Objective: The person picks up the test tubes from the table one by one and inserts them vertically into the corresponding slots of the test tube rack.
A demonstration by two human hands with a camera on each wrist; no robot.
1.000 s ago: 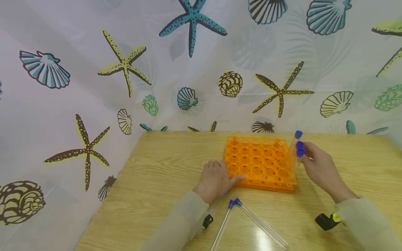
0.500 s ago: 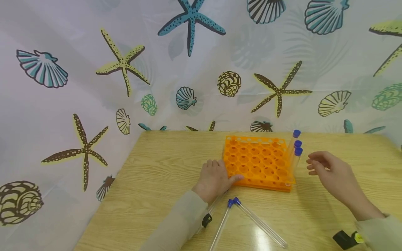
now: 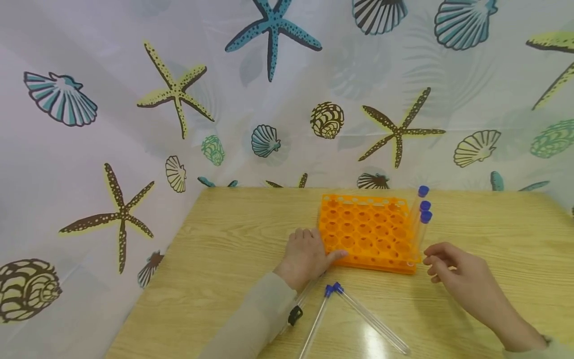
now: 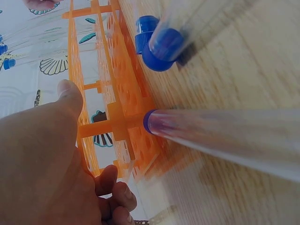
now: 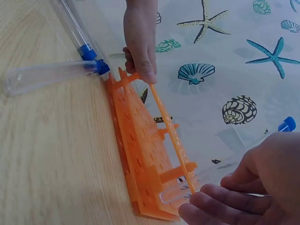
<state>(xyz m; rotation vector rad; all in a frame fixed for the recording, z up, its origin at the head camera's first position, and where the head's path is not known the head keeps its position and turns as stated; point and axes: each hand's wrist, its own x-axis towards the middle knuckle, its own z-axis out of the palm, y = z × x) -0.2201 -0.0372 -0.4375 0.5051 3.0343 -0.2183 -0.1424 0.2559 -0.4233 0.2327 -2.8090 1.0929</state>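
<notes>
An orange test tube rack (image 3: 376, 261) stands on the table. At its left end my left hand (image 3: 304, 258) grips it, the thumb over the top plate's front corner and the other fingers curled at the side. Several holes show no tube. Along the right end stand three clear test tubes with blue caps (image 3: 425, 216). My right hand (image 3: 468, 281) is beside the rack's front right corner, fingers loosely bent and holding nothing. In the right wrist view its fingers (image 5: 220, 206) overlap that corner; whether they touch it I cannot tell.
In front of the rack lie loose capped tubes, one slanting left (image 3: 317, 319) and one slanting right (image 3: 374, 321). Another tube (image 4: 225, 138) lies partly under my left forearm. A patterned curtain (image 3: 287, 99) hangs behind the table's far edge.
My right hand has let go of a tube at the rack's right end, drawn back right, then come down toward the front right corner. My left hand stays on the rack.
</notes>
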